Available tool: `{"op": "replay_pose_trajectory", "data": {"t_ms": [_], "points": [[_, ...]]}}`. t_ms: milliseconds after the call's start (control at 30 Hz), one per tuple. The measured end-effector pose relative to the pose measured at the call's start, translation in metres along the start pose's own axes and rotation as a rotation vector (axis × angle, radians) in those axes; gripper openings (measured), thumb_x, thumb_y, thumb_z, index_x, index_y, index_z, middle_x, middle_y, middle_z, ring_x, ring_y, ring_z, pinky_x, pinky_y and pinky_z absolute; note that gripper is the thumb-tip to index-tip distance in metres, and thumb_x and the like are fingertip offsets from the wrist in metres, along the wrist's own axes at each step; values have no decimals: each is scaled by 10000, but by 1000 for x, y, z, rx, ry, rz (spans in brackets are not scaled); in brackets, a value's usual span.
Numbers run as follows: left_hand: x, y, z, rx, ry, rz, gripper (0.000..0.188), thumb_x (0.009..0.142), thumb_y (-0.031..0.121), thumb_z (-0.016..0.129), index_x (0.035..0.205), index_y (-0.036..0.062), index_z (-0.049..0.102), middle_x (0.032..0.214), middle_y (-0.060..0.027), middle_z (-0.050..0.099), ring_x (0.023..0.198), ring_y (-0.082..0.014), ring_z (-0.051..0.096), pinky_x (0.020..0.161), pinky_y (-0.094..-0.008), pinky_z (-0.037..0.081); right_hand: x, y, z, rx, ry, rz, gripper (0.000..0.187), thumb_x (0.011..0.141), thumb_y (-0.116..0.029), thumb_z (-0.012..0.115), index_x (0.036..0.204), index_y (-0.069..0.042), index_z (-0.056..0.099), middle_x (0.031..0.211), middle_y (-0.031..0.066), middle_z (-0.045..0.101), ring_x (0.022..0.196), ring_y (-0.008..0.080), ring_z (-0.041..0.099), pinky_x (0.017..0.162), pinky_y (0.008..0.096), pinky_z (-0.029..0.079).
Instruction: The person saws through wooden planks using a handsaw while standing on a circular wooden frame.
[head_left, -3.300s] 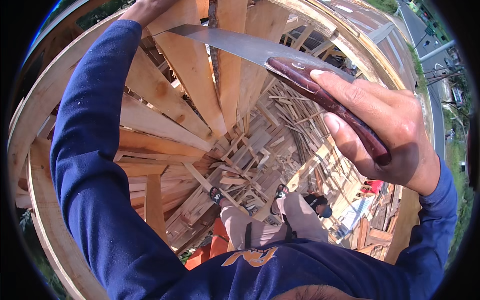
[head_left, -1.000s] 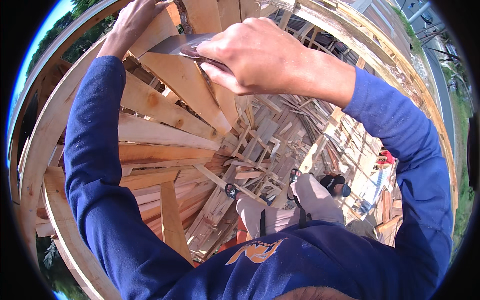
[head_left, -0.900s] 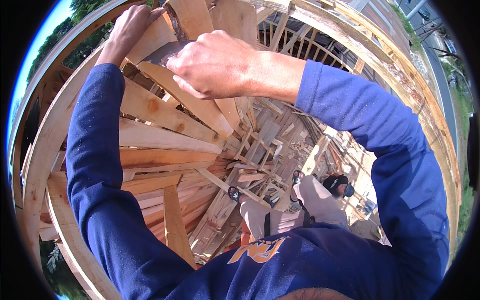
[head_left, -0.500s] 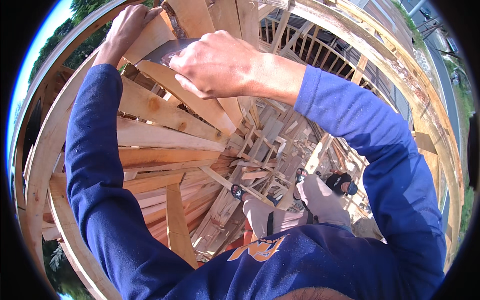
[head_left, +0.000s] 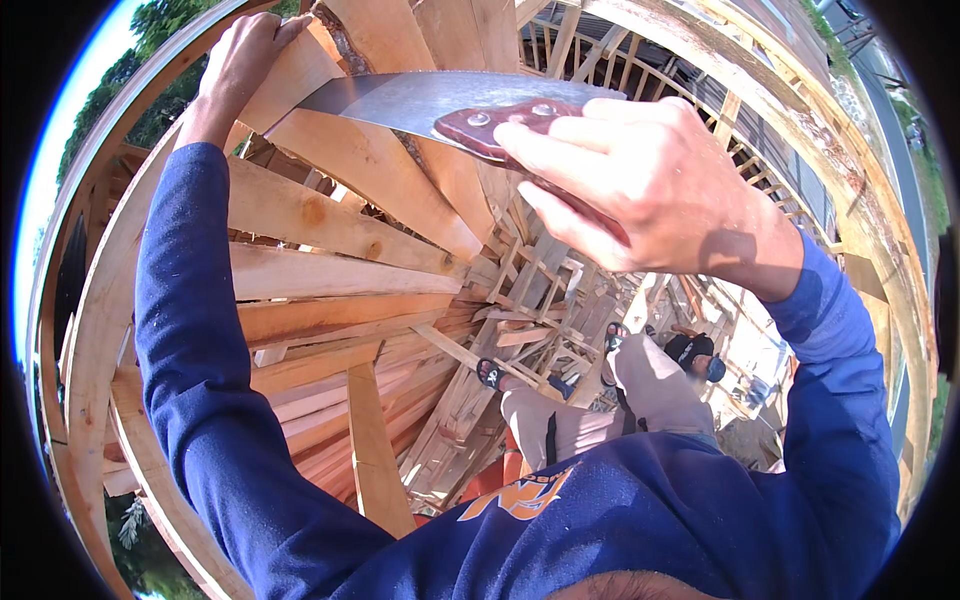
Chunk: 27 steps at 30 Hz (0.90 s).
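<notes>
A handsaw point(head_left: 400, 97) with a dark red-brown wooden handle is gripped in my right hand point(head_left: 650, 180), which is closed around it. Its blade stretches left and lies across a wooden board point(head_left: 293, 88) near the upper left, with the blade's far end at the board's edge. My left hand point(head_left: 245, 60) is on the upper end of that board, beside the curved outer rail, its fingers bent over the wood. What lies under its fingers is partly hidden.
Several upright planks point(head_left: 345, 265) line the curved timber frame on the left. Curved beams point(head_left: 840, 130) sweep round the right. Far below, a person in a dark cap point(head_left: 712, 368) is among scattered wood offcuts point(head_left: 520, 335). A road point(head_left: 905, 250) runs outside at right.
My right hand has drawn the saw back to the right, so much more of the blade and its handle show. The left hand stays on the board.
</notes>
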<state>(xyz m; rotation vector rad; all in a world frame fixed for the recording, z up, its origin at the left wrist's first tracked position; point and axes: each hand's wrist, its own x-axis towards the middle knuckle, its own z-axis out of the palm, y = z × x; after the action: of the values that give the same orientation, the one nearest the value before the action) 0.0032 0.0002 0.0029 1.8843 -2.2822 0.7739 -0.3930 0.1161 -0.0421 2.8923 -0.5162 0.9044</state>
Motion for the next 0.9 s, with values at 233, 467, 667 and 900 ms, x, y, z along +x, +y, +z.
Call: {"op": "replay_pose_trajectory", "data": {"t_ms": [233, 467, 667, 900], "points": [[36, 25, -1, -51, 66, 26, 522, 982, 475, 550, 849, -5, 705, 843, -208, 688, 763, -375, 672, 707, -463, 532, 83, 34, 69, -23, -42, -54, 168, 888, -236, 591, 904, -71, 620, 751, 140, 666, 730, 347, 694, 638, 455, 578], [-16, -15, 7, 31, 52, 6, 583, 966, 532, 544, 878, -23, 696, 756, -216, 659, 700, -386, 642, 672, -451, 502, 27, -14, 16, -9, 16, -16, 155, 879, -207, 617, 928, -64, 653, 766, 100, 672, 721, 264, 700, 636, 399, 574], [36, 27, -13, -52, 22, -13, 590, 969, 542, 543, 860, -18, 692, 798, -223, 660, 751, -381, 649, 703, -463, 497, 103, 25, 77, -43, -114, 35, 197, 904, -266, 571, 875, -77, 618, 801, 143, 691, 733, 351, 694, 653, 460, 573], [-7, 1, -1, -12, -54, -71, 589, 966, 541, 546, 848, -17, 697, 812, -223, 675, 757, -383, 664, 709, -466, 515, 34, -2, 29, 46, 46, 2, 178, 842, -164, 564, 860, -43, 693, 828, 138, 719, 734, 334, 716, 653, 446, 590]]}}
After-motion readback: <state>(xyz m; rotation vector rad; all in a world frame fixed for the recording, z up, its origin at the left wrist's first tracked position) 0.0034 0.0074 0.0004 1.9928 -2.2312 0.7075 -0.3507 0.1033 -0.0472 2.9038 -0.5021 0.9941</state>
